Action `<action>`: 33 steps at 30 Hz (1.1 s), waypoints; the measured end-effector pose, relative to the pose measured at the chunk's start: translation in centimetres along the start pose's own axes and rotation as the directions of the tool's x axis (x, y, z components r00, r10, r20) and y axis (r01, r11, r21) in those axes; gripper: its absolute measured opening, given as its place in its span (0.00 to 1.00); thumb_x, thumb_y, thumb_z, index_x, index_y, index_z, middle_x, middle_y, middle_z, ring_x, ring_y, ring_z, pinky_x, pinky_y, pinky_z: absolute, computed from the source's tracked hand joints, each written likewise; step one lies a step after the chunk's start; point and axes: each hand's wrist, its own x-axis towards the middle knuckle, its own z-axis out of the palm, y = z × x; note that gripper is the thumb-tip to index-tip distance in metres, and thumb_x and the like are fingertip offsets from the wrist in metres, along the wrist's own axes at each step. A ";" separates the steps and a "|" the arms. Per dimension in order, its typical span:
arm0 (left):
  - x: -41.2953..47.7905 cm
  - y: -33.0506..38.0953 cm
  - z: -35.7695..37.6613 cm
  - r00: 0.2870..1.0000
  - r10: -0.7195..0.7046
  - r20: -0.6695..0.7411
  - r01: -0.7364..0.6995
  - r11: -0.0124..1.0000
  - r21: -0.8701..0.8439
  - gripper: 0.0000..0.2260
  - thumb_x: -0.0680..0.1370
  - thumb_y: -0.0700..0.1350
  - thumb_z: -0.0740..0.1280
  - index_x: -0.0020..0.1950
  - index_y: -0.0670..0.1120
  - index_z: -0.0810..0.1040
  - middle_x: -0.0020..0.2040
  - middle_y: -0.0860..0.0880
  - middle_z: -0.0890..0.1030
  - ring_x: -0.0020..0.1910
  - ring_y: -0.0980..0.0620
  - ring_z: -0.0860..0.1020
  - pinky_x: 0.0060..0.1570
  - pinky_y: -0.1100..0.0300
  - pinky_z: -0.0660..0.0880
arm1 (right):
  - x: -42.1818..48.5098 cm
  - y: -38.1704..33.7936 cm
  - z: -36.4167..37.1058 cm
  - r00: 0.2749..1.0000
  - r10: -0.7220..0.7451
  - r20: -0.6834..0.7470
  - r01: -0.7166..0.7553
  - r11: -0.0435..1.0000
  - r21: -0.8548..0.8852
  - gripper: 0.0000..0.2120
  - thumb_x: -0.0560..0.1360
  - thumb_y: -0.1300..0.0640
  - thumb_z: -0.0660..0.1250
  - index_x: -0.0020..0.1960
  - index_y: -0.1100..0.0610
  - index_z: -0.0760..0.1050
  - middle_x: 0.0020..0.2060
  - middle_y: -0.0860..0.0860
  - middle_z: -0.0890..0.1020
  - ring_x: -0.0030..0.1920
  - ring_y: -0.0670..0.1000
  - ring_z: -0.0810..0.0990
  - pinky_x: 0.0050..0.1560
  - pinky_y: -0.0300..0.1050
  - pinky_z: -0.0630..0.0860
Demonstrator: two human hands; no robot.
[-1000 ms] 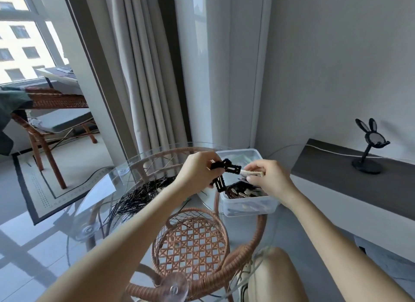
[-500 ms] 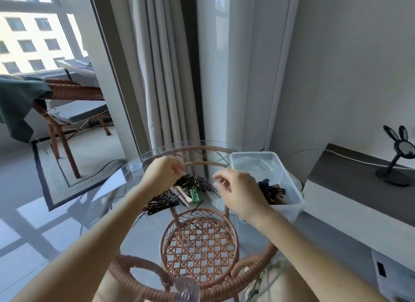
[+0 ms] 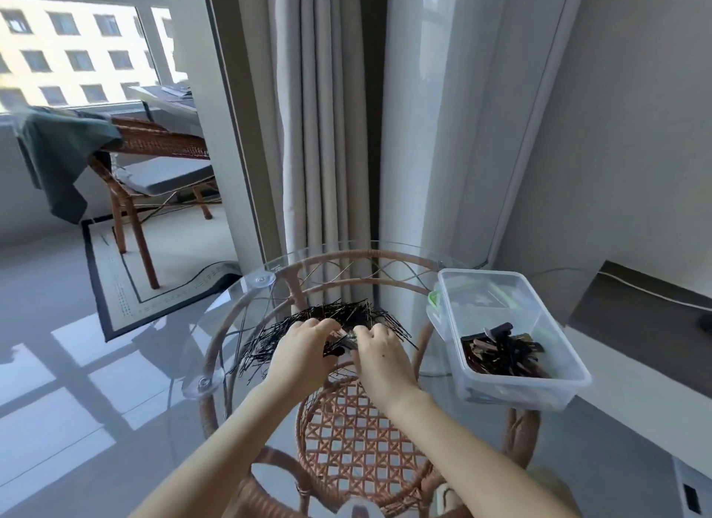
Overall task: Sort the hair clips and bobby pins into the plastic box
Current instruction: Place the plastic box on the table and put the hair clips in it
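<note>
Both hands sit side by side on the pile of black bobby pins (image 3: 348, 312): the left hand (image 3: 304, 350) and the right hand (image 3: 379, 353) are nearly touching, knuckles up and fingers bent down into the pins. A small dark piece shows between them, but the fingertips are hidden, so whether either hand actually pinches anything cannot be told. The pins lie in a loose, tangled heap on the round glass table top (image 3: 215, 336), spreading out to the left of the left hand and beyond both hands. To the right, well apart from the pile, the clear plastic box (image 3: 512, 392) stands on the same glass near the table's edge. A cluster of dark hair clips (image 3: 501, 353) lies in its near half, and a green-tabbed lid (image 3: 434, 300) shows at its far left side. Under the glass is the rattan frame with a woven lower shelf (image 3: 358, 436). Behind the table hang pale curtains (image 3: 319, 132). Farther left, a rattan chair (image 3: 154, 143) with a green garment (image 3: 57, 151) draped over it stands by the window.
</note>
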 end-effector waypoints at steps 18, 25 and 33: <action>-0.4 -0.4 -0.6 0.952 0.302 0.059 -0.293 0.830 0.474 0.08 0.76 0.51 0.63 0.53 0.52 0.77 0.52 0.53 0.73 0.54 0.51 0.67 0.59 0.54 0.63 | -2.1 2.2 -9.6 0.840 0.316 0.442 -0.541 0.405 0.737 0.12 0.77 0.67 0.59 0.59 0.61 0.72 0.30 0.55 0.78 0.23 0.43 0.70 0.22 0.34 0.66; 0.1 1.1 -0.2 0.961 0.265 0.083 -0.270 0.823 0.500 0.07 0.78 0.44 0.61 0.52 0.46 0.77 0.54 0.51 0.74 0.55 0.49 0.67 0.62 0.52 0.60 | -2.9 2.9 -11.4 0.799 0.234 0.554 -0.588 0.106 0.802 0.09 0.77 0.68 0.59 0.57 0.65 0.71 0.32 0.58 0.75 0.23 0.45 0.70 0.21 0.35 0.67; 1.7 1.1 -2.7 0.997 -0.073 0.012 0.071 0.987 0.143 0.13 0.76 0.52 0.61 0.45 0.45 0.81 0.49 0.47 0.78 0.52 0.45 0.74 0.56 0.51 0.68 | -4.1 4.5 -12.6 0.829 0.207 0.520 -0.549 0.124 0.826 0.10 0.78 0.68 0.58 0.58 0.66 0.72 0.30 0.57 0.76 0.23 0.45 0.70 0.21 0.35 0.66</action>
